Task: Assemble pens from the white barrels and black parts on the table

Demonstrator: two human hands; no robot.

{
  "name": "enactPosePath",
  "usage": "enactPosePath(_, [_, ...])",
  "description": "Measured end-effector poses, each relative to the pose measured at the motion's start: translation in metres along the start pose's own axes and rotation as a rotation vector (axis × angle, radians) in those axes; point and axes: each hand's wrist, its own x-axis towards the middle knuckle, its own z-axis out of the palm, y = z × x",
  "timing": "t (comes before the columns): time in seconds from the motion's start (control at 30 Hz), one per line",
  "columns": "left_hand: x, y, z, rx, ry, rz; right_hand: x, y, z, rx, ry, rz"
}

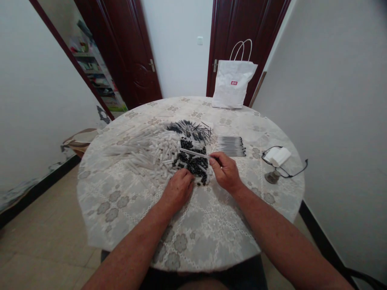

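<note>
My right hand grips a slim, pale pen barrel by its right end, thumb and fingers closed round it. The barrel points left over a heap of small black pen parts. At the near edge of that heap rests my left hand, its fingers curled down and pressed together; whatever they hold is hidden. Left of the heap lie many short white pieces, then long clear tubes. Thin dark refills are spread behind. To the right, several pens with dark ends lie side by side.
A patterned cloth covers the round table. Toward its far edge stands a white paper bag. Eyeglasses, a white tissue pack and a small dark round object lie at the right. Walls flank the table.
</note>
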Motion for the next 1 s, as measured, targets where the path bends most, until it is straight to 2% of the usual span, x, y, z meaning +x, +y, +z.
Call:
enactPosePath(0.43, [-0.001,-0.006,0.001,0.022,0.083,-0.020,-0.002,0.003,0.002,-0.002,-0.007,-0.007])
enactPosePath(0.53, [-0.001,-0.011,-0.005,-0.013,0.175,-0.032,-0.003,0.003,0.002,0.022,-0.020,0.026])
enactPosePath(0.6, [-0.001,-0.013,-0.012,-0.064,0.273,-0.109,-0.005,0.005,0.003,0.047,-0.031,0.052])
enactPosePath(0.7, [-0.002,-0.015,-0.025,-0.258,0.400,-0.348,-0.007,0.007,0.004,0.067,-0.064,0.071])
enactPosePath(0.8, [-0.001,-0.020,-0.035,-0.602,0.468,-0.576,-0.009,0.008,0.006,0.063,-0.110,0.069])
enactPosePath(0.87, [0.001,-0.023,-0.038,-0.870,0.493,-0.624,-0.010,0.008,0.008,0.060,-0.142,0.065])
enactPosePath(1.0, [0.004,-0.025,-0.039,-1.312,0.508,-0.593,-0.010,0.005,0.010,0.046,-0.191,0.047])
